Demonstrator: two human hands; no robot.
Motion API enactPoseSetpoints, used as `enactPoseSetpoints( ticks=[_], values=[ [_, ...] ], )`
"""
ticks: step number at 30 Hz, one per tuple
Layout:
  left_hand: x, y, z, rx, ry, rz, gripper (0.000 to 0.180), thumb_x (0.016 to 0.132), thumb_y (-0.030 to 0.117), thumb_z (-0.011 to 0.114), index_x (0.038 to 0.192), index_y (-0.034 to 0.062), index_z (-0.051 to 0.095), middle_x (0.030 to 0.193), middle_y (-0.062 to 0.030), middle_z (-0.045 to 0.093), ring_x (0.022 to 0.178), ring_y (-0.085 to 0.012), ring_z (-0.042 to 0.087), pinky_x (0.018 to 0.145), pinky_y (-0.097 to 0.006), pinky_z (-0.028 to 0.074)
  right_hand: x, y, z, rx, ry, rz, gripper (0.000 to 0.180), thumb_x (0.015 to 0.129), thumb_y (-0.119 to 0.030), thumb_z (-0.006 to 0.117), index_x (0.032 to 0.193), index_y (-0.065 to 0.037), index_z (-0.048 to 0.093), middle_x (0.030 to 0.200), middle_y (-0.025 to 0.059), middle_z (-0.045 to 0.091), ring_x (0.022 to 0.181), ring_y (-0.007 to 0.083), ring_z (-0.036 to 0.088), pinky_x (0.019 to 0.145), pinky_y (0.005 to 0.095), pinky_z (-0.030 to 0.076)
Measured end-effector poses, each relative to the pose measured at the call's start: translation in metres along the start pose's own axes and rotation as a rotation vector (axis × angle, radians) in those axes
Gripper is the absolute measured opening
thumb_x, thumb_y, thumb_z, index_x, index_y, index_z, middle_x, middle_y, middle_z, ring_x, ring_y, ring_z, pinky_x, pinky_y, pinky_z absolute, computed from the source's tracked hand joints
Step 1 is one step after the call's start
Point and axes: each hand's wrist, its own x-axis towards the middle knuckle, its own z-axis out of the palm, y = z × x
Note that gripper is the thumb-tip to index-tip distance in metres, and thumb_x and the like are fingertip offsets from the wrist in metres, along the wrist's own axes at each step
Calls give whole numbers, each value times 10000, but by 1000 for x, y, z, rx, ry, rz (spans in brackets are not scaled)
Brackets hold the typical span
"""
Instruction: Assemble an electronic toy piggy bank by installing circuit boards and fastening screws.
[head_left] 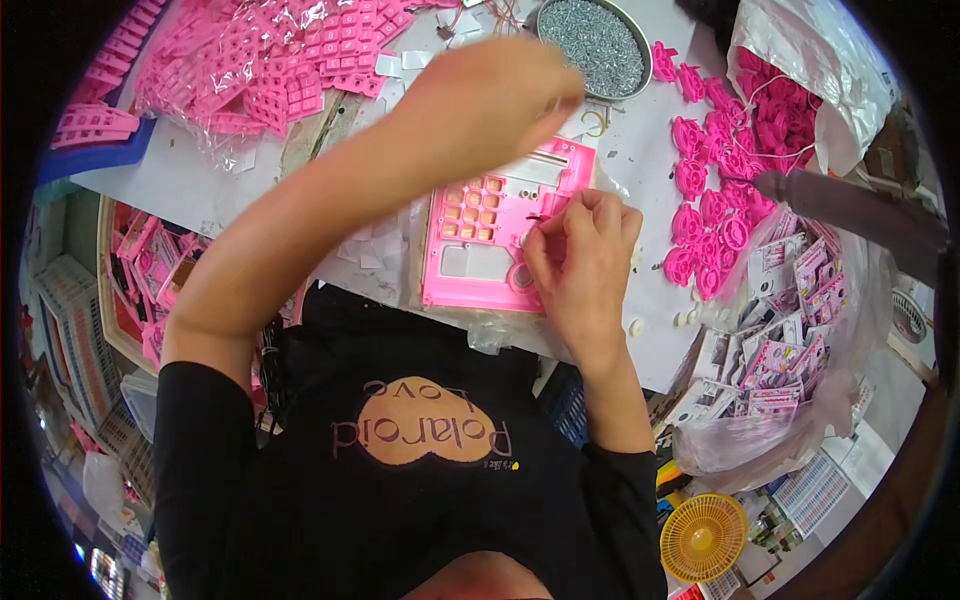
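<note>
"Which step?"
"Apparently fitting: the right hand (588,245) pinches a small dark piece (535,217) over the pink casing (508,228) on the tabletop (640,130). The left hand (520,92), blurred near screws (595,50), curls; grasp unclear."
"Next?"
"Probably calls for careful seating."

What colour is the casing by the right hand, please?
The casing is pink, clearest in the head view.

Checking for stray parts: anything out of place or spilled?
Possibly: small white round pieces lie loose on the white tabletop near the bare right hand, whereas the small silvery metal parts sit in a round metal dish.
</note>
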Motion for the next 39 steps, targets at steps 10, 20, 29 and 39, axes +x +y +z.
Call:
enactPoseSetpoints(
  ticks=[10, 20, 29, 39],
  values=[
    [102, -61, 71, 447, -334, 30, 162, 832, 181, 607, 833, 94, 744, 900, -143, 730, 945, -315, 692, 898, -545, 438, 9, 64, -33, 456, 148, 39, 247, 819, -3, 751, 1050, -12, 662, 1080, 94, 642, 991, 225, 603, 877, 335, 491],
    [108, -60, 76, 541, -350, 152, 187, 853, 226, 598, 824, 111, 743, 840, -102, 735, 842, -288, 705, 829, -511, 455, 167, 44, -116, 1104, 229, -337, 388, 1028, -219, 605, 1326, 20, 534, 1075, 180, 688, 929, 259, 708, 793, 368, 585],
    [13, 15, -9, 281, -326, 234, 63, 892, 178, 693, 939, 136, 688, 921, -19, 682, 913, -232, 638, 883, -426, 420, 75, 35, -82, 1609, 43, -284, 498, 950, -347, 528, 1384, -106, 493, 792, 55, 513, 701, 196, 489, 730, 377, 425],
    [-64, 56, -10, -354, -276, -37, 154, 809, 69, 775, 911, 160, 705, 737, 17, 623, 718, -192, 605, 884, -408, 359, 20, -8, -56, 1725, 203, -419, 356, 940, -305, 644, 1200, -125, 482, 674, -1, 536, 522, 138, 491, 551, 331, 404]
  ],
)
